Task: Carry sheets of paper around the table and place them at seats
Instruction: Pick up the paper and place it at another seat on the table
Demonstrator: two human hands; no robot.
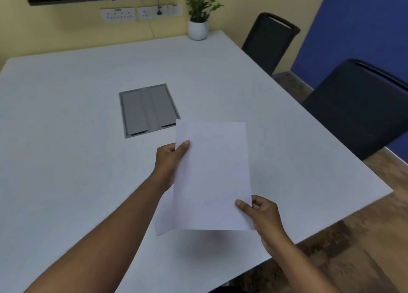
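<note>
Both hands hold sheets of paper (213, 175) above the white worktop (66, 138), near its right edge. The left hand (170, 160) pinches the upper left edge, thumb on top and fingers behind; the right hand (262, 215) pinches the lower right corner the same way. A second sheet's corner shows below the top one at the lower left. Just beyond the paper, a grey cable hatch (148, 110) is set into the worktop. Two dark chairs (362, 107) stand along the right side, and a potted plant (198, 16) sits at the far corner.
</note>
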